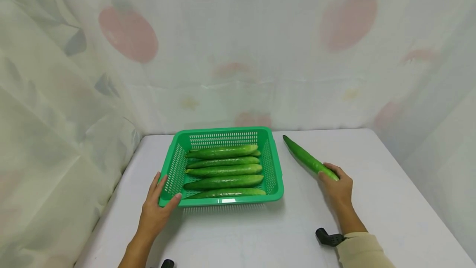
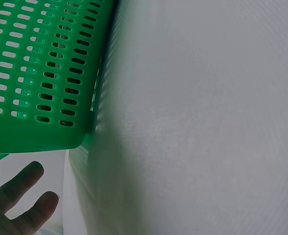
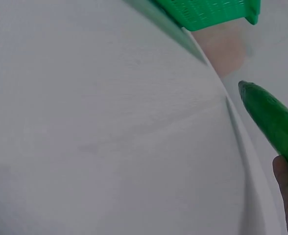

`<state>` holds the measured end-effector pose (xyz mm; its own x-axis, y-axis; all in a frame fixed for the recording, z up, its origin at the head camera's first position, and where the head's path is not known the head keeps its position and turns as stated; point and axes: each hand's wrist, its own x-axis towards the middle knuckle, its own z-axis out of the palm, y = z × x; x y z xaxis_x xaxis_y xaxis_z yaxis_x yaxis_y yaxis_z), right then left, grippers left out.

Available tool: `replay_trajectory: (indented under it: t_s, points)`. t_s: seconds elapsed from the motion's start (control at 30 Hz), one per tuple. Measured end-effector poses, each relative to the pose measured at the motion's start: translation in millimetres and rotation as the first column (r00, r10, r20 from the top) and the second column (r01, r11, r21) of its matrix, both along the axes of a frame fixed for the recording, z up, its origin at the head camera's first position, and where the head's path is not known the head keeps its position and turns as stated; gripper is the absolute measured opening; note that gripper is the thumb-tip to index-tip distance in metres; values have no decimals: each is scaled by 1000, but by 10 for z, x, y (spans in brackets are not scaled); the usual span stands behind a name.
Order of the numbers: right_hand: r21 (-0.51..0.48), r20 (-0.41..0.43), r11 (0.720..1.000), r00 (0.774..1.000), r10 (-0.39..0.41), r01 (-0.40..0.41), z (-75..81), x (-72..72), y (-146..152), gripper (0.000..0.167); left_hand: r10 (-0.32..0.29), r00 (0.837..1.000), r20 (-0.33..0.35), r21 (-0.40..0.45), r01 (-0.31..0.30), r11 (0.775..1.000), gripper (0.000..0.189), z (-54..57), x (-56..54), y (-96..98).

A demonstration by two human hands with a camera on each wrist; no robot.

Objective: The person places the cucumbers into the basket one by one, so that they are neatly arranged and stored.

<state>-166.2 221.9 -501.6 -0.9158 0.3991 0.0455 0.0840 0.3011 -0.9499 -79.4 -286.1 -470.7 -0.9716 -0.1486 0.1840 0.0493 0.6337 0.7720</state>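
In the head view a green plastic basket (image 1: 223, 202) holds several long green cucumbers (image 1: 223, 171) lying side by side, crosswise. My left hand (image 1: 155, 214) is at the basket's front left corner, fingers spread along the left side and thumb at the front rim. The left wrist view has two straight fingers (image 2: 24, 196) just beyond the slotted basket wall (image 2: 46, 139). Off to the right, my right hand (image 1: 337, 183) grips one cucumber (image 1: 306, 158) by its near, paler end. Its dark tip points away and left, toward the basket. A finger (image 3: 286, 181) lies against this cucumber (image 3: 274, 115) in the right wrist view.
A white-covered table (image 1: 297, 226) lies under everything. Behind it hangs a pale curtain (image 1: 238, 53) with faded fruit prints, with more sheeting at the left and right sides. Black wrist-camera mounts (image 1: 329, 238) show near both wrists.
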Motion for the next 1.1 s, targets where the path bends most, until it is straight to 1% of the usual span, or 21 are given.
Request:
replay_trajectory:
  t_s: [0.1, 0.2, 0.3, 0.47, 0.57, 0.73, 0.97, 1.1]
  points:
    - [-28, 6, 1000, 1000, 7, -7, 67, -2, 29, 40, 0, 1000, 0, 1, 0, 1000, 77, 0, 0, 0]
    - [-88, 1, 996, 1000, 26, -26, 153, 4, 52, 41, 0, 1000, 1, 2, 0, 1000, 77, 2, 2, 1]
    - [-150, -29, 987, 998, 55, -59, 256, 19, 62, 42, -1, 1000, 0, 4, 1, 1000, 77, 7, 4, 2]
    - [-166, -96, 979, 990, 107, -122, 433, 58, 69, 42, -4, 1000, -2, 11, 4, 1000, 77, 8, 4, -2]
    - [-174, -151, 971, 979, 138, -164, 541, 84, 66, 42, -5, 1000, -5, 18, 5, 1000, 77, 0, 2, -4]
    - [-179, -235, 956, 954, 186, -231, 701, 92, 53, 41, -6, 1000, -10, 20, 7, 1000, 77, -12, -1, -8]
    - [-150, -286, 945, 928, 238, -289, 893, 83, -14, 39, -5, 1000, -12, 21, 5, 1000, 77, -19, -2, -12]
    - [-151, -321, 930, 906, 276, -336, 1007, 74, -67, 38, -7, 1000, -9, 24, 8, 1000, 77, -17, -2, -10]
